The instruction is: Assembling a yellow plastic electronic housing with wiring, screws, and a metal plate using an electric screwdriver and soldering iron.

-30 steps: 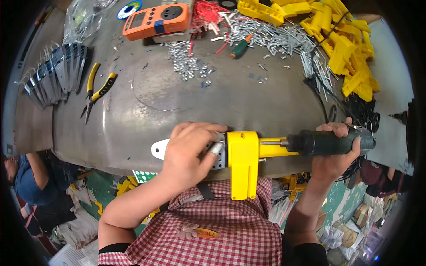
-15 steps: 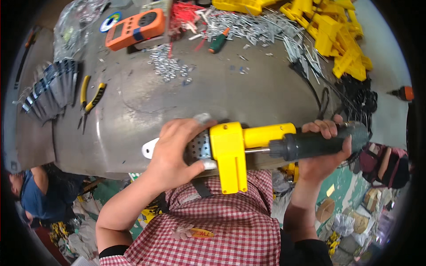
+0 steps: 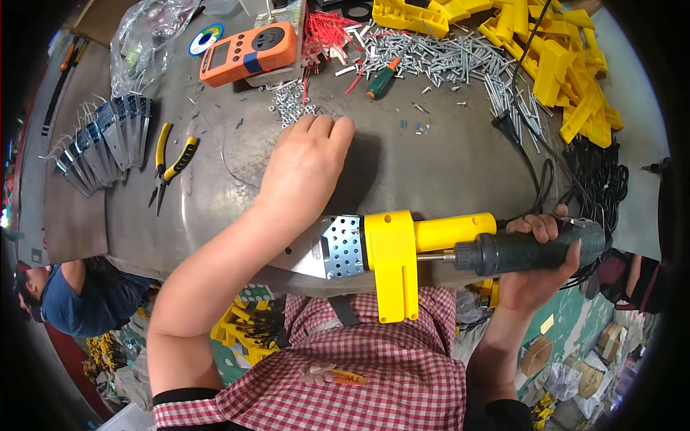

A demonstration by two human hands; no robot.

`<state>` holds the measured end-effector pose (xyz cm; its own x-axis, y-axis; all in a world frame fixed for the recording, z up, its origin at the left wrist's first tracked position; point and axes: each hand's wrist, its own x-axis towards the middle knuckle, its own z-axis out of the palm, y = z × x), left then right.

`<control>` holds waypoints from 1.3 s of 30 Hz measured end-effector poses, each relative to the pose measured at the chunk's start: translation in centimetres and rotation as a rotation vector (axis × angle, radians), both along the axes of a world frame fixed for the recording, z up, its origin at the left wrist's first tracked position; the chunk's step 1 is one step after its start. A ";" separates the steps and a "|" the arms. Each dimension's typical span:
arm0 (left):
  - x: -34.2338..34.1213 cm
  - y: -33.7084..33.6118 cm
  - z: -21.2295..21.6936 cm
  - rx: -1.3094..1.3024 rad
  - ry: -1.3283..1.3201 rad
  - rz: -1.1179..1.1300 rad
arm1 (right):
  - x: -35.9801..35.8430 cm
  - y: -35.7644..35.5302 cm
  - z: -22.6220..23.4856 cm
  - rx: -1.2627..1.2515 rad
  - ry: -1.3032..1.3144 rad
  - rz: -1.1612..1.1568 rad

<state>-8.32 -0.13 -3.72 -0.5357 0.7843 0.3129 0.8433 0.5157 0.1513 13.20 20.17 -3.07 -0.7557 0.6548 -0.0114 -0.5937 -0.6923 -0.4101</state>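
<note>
My right hand (image 3: 539, 251) is wrapped round a dark electric screwdriver (image 3: 496, 253), which lies level and points left. Its metal bit (image 3: 435, 256) reaches the side of a yellow plastic housing (image 3: 392, 251). A yellow tubular handle runs right from the housing, and a perforated metal sleeve (image 3: 343, 246) with a plain metal plate extends left, partly under my left forearm. Over the table, my left hand (image 3: 305, 165) is off the housing, knuckles bent and fingers together at the near edge of a pile of small metal nuts (image 3: 289, 100). Its fingertips are hidden.
Yellow-handled pliers (image 3: 171, 165) and a row of metal blades with wires (image 3: 104, 144) lie at left. Behind are an orange meter (image 3: 248, 54), a green screwdriver (image 3: 383, 79), loose screws (image 3: 431, 54) and yellow housings (image 3: 568, 79). Black cables (image 3: 596, 179) bunch at right.
My left hand has let go of the metal sleeve and moved up and away to the nuts. The right hand still holds the electric screwdriver against the housing. The whole view has shifted slightly.
</note>
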 end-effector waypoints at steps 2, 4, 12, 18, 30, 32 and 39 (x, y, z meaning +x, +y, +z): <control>0.1 0.1 0.0 -0.071 0.040 -0.071 | -0.1 0.0 0.0 0.023 0.000 -0.005; -0.1 0.1 0.1 -0.090 0.090 -0.106 | 0.0 0.0 0.0 0.024 -0.005 -0.008; 1.3 -3.1 0.8 0.243 -0.190 0.010 | 0.0 -0.1 0.4 0.023 -0.077 -0.040; 9.1 -6.2 0.9 0.395 -0.532 -0.027 | -0.2 0.0 0.5 0.036 -0.077 -0.021; 10.0 -6.1 -0.8 0.505 -0.537 -0.013 | -0.1 0.3 0.0 -0.026 -0.036 -0.014; 10.0 -6.3 -1.4 0.557 -0.545 -0.037 | -0.3 0.0 0.2 -0.022 -0.036 -0.015; 9.8 -6.2 -0.9 0.388 -0.359 -0.067 | -0.5 -0.8 0.7 0.017 -0.073 -0.006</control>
<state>1.51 -6.38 -4.60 -0.6151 0.6837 0.3927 0.7325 0.3113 0.6054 12.74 19.37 -2.37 -0.7494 0.6599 -0.0547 -0.5661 -0.6813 -0.4642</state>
